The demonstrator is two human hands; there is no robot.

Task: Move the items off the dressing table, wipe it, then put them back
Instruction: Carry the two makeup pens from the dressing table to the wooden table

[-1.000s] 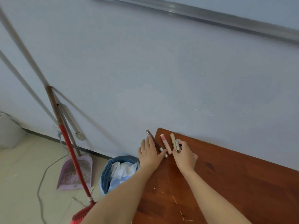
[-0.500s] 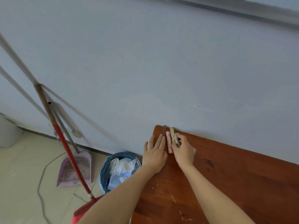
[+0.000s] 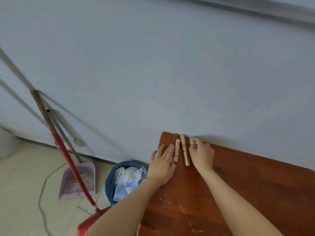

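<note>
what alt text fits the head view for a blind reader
A person's left hand lies flat on a wooden dressing table beside a dark stick, pink tube and gold tube near the wall; the right hand pinches a small pale item. A blue bin and red broom stand on the floor.

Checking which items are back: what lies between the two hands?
Head view: a dark stick, a pink tube and a gold tube lie side by side between left hand and right hand.
</note>
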